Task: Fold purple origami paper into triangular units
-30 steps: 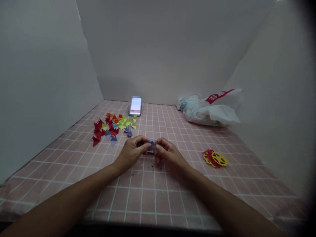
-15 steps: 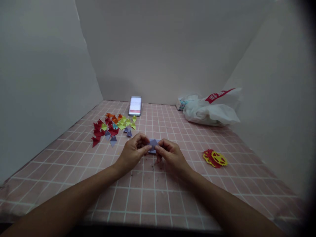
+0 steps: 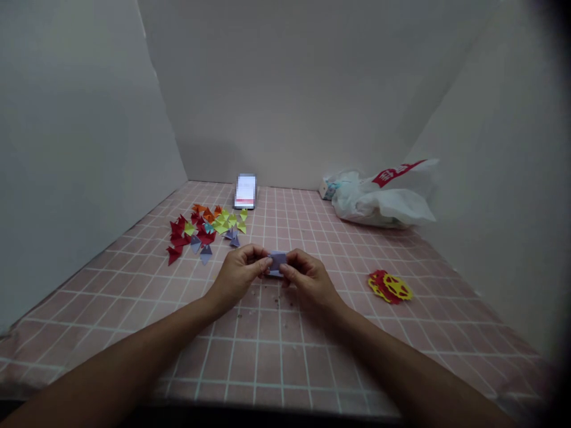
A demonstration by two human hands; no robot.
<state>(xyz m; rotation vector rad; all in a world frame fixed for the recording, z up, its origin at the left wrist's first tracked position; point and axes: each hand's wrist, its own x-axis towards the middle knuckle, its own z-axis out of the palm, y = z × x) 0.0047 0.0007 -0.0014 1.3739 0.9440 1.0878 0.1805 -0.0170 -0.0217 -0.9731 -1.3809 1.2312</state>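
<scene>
A small piece of purple paper (image 3: 277,261), folded, is pinched between both my hands at the middle of the table. My left hand (image 3: 241,270) grips its left edge with thumb and fingers. On the right edge, the thumb and bent fingers of my right hand (image 3: 310,276) are closed too. Part of the paper is hidden behind the fingertips. Beyond my left hand lies a spread of small folded paper shapes in red (image 3: 179,238), orange (image 3: 208,215), yellow-green (image 3: 222,224) and purple (image 3: 206,254).
A phone (image 3: 245,191) with a lit screen leans upright at the back. A white plastic bag (image 3: 383,202) lies at the back right beside a small box (image 3: 327,188). Yellow and red cut-out discs (image 3: 397,287) are stacked at right. A pink checked cloth (image 3: 267,368) covers the table; pale walls surround it.
The pointed top of the purple paper now looks flat and straight, the piece more rectangular. Both hands have shifted only slightly and still hold it.
</scene>
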